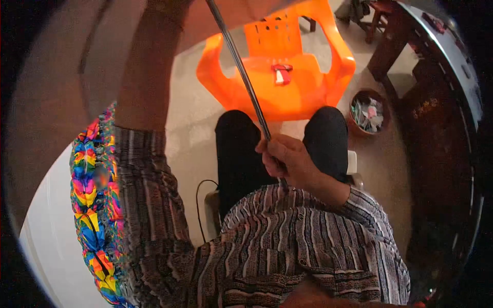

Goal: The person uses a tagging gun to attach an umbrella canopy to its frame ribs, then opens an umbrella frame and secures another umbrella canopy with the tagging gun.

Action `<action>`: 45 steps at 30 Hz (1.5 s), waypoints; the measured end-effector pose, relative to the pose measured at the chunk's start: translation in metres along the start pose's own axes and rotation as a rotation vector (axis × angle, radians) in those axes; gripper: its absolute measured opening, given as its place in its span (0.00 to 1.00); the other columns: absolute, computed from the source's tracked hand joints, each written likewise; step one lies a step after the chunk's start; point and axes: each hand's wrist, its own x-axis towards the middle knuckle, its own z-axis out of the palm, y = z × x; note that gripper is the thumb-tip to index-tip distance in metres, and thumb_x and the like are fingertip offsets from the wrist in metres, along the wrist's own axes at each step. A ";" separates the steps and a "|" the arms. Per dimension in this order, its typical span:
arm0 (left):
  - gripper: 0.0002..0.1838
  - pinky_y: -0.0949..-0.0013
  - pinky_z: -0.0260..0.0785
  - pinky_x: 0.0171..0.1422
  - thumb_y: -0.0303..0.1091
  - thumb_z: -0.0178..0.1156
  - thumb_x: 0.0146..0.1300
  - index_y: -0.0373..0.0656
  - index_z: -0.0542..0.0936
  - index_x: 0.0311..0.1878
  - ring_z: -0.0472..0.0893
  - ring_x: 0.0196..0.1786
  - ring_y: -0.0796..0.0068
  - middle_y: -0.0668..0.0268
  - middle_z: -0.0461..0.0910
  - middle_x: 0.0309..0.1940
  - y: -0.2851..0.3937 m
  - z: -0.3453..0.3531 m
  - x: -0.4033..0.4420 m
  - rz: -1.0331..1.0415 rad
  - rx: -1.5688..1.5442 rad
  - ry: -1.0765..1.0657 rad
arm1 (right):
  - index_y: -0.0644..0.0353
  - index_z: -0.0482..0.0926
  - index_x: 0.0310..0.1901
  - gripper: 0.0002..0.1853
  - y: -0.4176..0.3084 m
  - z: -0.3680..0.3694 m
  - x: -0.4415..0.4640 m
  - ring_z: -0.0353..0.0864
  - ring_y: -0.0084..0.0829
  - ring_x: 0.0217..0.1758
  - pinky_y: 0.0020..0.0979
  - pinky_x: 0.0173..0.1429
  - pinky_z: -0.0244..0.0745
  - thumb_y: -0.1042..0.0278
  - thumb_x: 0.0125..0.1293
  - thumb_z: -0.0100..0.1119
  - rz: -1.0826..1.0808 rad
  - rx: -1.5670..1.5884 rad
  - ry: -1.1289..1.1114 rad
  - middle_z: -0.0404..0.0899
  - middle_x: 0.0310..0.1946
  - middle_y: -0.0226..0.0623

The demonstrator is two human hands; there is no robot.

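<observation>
My right hand is closed around the lower part of a thin, shiny metal rod. The rod slants up and to the left from my lap and leaves the view at the top edge. My left arm is raised along the left side, and its hand is beyond the top edge. A bright multicoloured strand of folded pieces hangs beside my left sleeve. In front of my knees, an orange plastic chair bears a small red and white object.
A round bin with litter in it stands on the floor right of the chair. Dark wooden furniture fills the right side. A thin cable hangs left of my seat. A blurred, pale brownish surface covers the upper left.
</observation>
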 end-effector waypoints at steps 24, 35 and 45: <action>0.16 0.70 0.65 0.24 0.43 0.49 0.66 0.38 0.74 0.32 0.71 0.21 0.75 0.63 0.73 0.20 -0.040 0.024 -0.045 -0.308 -0.301 -0.049 | 0.63 0.69 0.46 0.16 0.018 0.013 -0.033 0.63 0.21 0.12 0.21 0.16 0.57 0.58 0.70 0.45 0.001 0.008 0.151 0.69 0.17 0.33; 0.19 0.72 0.66 0.26 0.44 0.44 0.68 0.38 0.73 0.31 0.71 0.19 0.75 0.64 0.72 0.17 -0.058 0.037 -0.150 -0.323 -0.171 0.069 | 0.64 0.68 0.47 0.17 0.015 0.014 -0.046 0.69 0.24 0.17 0.23 0.23 0.66 0.57 0.69 0.45 0.108 0.008 0.133 0.72 0.19 0.36; 0.18 0.73 0.63 0.21 0.44 0.44 0.68 0.39 0.73 0.32 0.69 0.18 0.76 0.65 0.72 0.18 -0.059 0.016 -0.120 -0.436 -0.502 0.079 | 0.62 0.66 0.50 0.18 0.018 0.002 -0.036 0.64 0.25 0.14 0.26 0.21 0.62 0.56 0.68 0.47 0.143 0.101 -0.040 0.65 0.15 0.35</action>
